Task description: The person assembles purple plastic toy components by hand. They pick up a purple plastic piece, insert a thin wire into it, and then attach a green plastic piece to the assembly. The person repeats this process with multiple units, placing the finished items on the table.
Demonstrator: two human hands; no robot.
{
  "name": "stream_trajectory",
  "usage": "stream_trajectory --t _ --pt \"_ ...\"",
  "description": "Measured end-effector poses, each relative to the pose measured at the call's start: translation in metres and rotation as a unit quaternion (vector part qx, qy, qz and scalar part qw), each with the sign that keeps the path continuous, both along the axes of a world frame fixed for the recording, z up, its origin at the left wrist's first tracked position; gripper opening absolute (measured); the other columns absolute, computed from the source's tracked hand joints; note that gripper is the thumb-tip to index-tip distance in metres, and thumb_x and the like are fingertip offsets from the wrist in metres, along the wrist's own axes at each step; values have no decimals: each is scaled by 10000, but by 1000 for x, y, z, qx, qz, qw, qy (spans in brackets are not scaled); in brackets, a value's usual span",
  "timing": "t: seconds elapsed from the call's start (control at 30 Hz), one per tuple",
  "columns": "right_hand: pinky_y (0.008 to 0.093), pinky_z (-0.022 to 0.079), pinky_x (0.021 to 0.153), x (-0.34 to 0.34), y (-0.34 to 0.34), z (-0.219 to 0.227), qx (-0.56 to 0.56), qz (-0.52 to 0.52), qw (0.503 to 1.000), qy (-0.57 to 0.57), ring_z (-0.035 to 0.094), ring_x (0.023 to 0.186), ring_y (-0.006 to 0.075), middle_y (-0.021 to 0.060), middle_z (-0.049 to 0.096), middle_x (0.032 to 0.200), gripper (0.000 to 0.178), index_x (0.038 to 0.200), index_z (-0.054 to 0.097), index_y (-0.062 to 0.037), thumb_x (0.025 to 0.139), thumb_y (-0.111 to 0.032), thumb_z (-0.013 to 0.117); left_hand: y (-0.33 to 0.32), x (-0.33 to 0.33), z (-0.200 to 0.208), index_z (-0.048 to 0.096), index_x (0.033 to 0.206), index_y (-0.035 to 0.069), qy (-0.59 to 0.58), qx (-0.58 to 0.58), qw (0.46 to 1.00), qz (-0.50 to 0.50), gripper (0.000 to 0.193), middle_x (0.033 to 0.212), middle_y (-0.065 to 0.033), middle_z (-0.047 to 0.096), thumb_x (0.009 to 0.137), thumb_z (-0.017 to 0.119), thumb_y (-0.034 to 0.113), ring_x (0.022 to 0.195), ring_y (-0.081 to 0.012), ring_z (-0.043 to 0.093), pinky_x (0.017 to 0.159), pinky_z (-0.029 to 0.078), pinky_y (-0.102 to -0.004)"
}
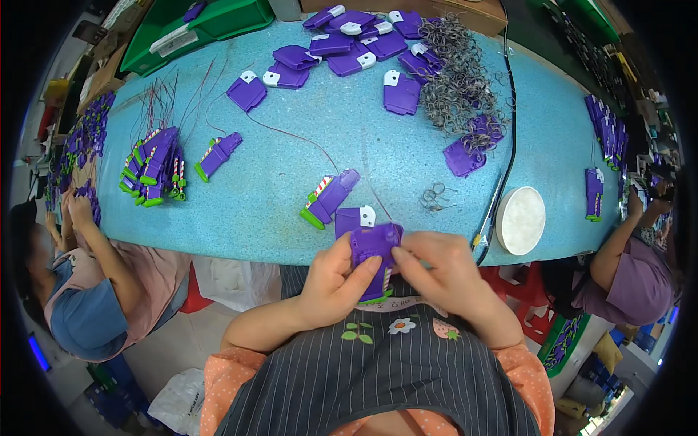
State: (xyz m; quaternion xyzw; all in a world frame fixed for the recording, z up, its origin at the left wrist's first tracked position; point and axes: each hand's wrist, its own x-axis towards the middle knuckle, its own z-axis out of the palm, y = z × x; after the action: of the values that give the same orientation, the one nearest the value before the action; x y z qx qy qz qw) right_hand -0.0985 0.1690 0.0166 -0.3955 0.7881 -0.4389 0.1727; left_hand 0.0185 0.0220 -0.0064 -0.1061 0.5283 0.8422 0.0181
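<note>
The blue bench [269, 196] spreads toward twelve o'clock, and the work is held at its near edge. The right hand [445, 265] has thumb and fingertips together at the held piece's right edge; whether they pinch the rim or something finer, I cannot tell. The left hand [338, 280] is clamped on the other side, thumb across the face. Between them is the purple case [369, 243], toward one o'clock from the left hand and nine to ten from the right, both touching it. Its long axis runs roughly twelve to six: glossy purple plastic, wider at twelve. A purple cover [351, 218] with a white corner lies just beyond at eleven. At six, the case shows a bright green end [376, 298].
</note>
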Motion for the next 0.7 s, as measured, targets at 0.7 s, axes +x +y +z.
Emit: stream_trajectory --t 0.7 --pt "352 412 695 -43 12 -18 46 -86 953 288 522 809 266 92 537 844 177 853 637 -43 682 3 652 -2 -2 10 407 1248 -1 -48 42 996 59 330 1122 -183 583 956 450 149 943 -246 632 824 515 -351"
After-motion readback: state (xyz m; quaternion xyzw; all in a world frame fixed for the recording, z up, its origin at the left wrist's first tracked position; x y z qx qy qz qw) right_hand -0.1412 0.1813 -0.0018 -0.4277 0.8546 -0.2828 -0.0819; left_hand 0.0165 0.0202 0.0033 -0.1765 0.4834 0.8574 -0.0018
